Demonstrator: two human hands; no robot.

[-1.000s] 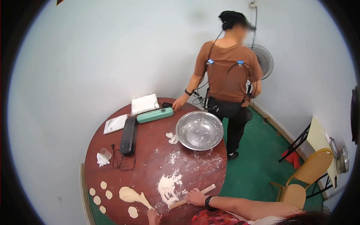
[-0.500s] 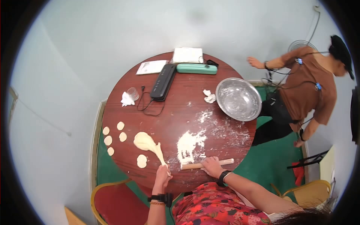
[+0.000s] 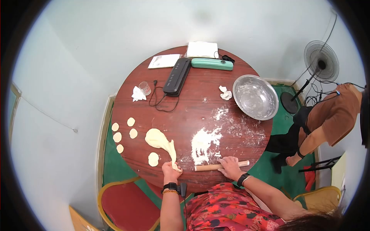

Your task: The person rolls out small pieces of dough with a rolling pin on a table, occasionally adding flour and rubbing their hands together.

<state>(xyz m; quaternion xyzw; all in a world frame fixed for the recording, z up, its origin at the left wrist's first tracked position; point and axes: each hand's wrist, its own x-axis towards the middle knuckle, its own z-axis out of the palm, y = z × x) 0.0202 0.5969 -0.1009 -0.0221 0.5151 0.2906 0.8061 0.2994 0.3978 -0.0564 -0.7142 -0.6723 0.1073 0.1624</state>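
My left hand (image 3: 172,171) is closed round the stretched tail of a lump of dough (image 3: 157,139), close to the table's front edge. The thick end of the lump lies on the wood, further from me. My right hand (image 3: 230,167) rests over a wooden rolling pin (image 3: 210,167), its fingers bent across the right half. White flour (image 3: 204,145) is spread just beyond the pin. One flat dough round (image 3: 153,159) lies left of the lump, and several more rounds (image 3: 117,137) sit near the table's left edge.
A big metal bowl (image 3: 255,97) stands at the right edge of the round table (image 3: 185,115). Toward the back are a black sealer-like device (image 3: 177,77) with a cord, a green device (image 3: 212,64), a glass (image 3: 145,88) and crumpled tissues (image 3: 226,93). A person (image 3: 331,119) is at the right; a fan (image 3: 321,61) stands behind.
My view has shifted, so the table sits further right. My left hand has drawn the dough's tail toward me. The person at the right has moved away, uncovering the fan.
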